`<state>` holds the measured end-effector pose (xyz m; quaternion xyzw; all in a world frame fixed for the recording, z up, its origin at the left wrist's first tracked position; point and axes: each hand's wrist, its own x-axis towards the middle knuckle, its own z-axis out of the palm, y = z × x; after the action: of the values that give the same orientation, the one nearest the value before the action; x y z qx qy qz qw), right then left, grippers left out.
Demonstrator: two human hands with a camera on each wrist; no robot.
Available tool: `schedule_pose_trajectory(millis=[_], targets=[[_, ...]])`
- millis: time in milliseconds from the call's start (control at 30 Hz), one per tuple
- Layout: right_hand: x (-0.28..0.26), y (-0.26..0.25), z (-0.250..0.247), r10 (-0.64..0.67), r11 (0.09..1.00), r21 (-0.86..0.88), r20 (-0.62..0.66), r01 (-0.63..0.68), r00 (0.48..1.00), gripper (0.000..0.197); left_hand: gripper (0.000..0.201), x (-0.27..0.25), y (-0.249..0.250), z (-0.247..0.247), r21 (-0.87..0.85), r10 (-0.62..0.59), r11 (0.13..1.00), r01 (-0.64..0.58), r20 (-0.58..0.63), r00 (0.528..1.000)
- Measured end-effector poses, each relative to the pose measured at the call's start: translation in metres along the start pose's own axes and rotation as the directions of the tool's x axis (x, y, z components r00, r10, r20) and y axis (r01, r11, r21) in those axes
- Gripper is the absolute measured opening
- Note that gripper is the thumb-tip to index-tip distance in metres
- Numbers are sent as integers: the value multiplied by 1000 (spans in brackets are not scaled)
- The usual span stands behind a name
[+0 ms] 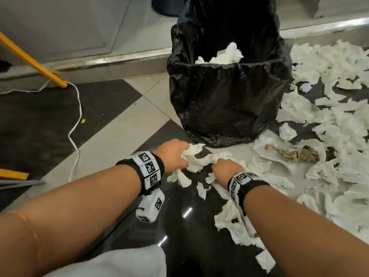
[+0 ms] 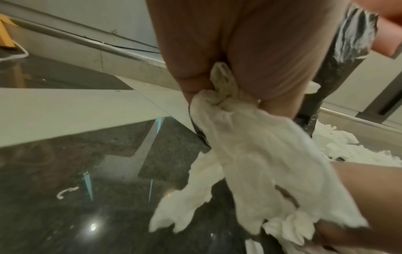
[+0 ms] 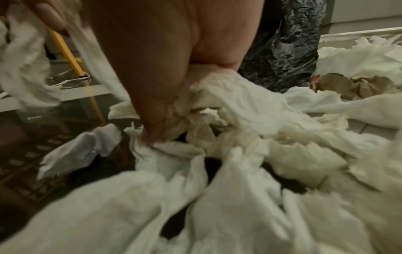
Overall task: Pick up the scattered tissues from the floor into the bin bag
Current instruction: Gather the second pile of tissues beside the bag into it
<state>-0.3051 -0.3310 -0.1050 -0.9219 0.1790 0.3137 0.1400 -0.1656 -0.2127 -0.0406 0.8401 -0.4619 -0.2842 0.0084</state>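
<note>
The person is in the grabbing part of the job. Both hands are down low on the floor, just in front of the black bin bag [image 1: 229, 92], and both are full of white paper.

The left hand [image 1: 172, 154] has its fingers curled tight round a bunch of tissue [image 1: 196, 156]. In the left wrist view the paper is squeezed between thumb and fingers and hangs down in a long ragged piece. The right hand [image 1: 226, 169] is closed on more tissue just beside it, and the same strip seems to run from one hand to the other. In the right wrist view its thumb presses into a crumpled heap.

Both arms reach forward and down, side by side, with the wrists close together. The backs of the hands face up.

The bin bag stands open and some tissues [image 1: 221, 53] are already inside it. But many more tissues on the floor [image 1: 337, 116] lie to the right of the bag, with a brown crumpled scrap [image 1: 295, 154] among them. So I think the job is far from done.

Next, I think, the hands must lift their bunches up over the bag's rim and let go. The paper is thin and torn, so bits could drop on the way.
</note>
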Motion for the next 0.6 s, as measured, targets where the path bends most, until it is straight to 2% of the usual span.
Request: schedule_pose_trajectory(millis=[100,167,300,433,467,533,600], targets=[[-4,-1,-12,16,997,75,-64,-11,998,37,12,-1,0,-11,21,-7,1000,7,-43,999],[-8,-1,-24,32,988,156,-120,-13,992,32,10,1,1,-12,51,-7,999,9,-30,1000],[-16,8,-35,88,941,337,-229,-6,969,24,15,10,8,3,167,65,983,-80,92,994],[-33,24,-29,167,859,513,-260,-11,951,36,7,9,17,35,167,131,972,-163,189,973],[-38,27,-28,171,860,510,-266,-12,949,34,14,9,16,44,150,150,971,-184,210,966],[-45,27,-27,150,892,451,-238,-28,959,26,45,7,12,61,145,179,965,-221,256,950],[-49,27,-21,110,930,365,-171,-41,979,42,82,6,7,74,193,176,952,-238,293,940]])
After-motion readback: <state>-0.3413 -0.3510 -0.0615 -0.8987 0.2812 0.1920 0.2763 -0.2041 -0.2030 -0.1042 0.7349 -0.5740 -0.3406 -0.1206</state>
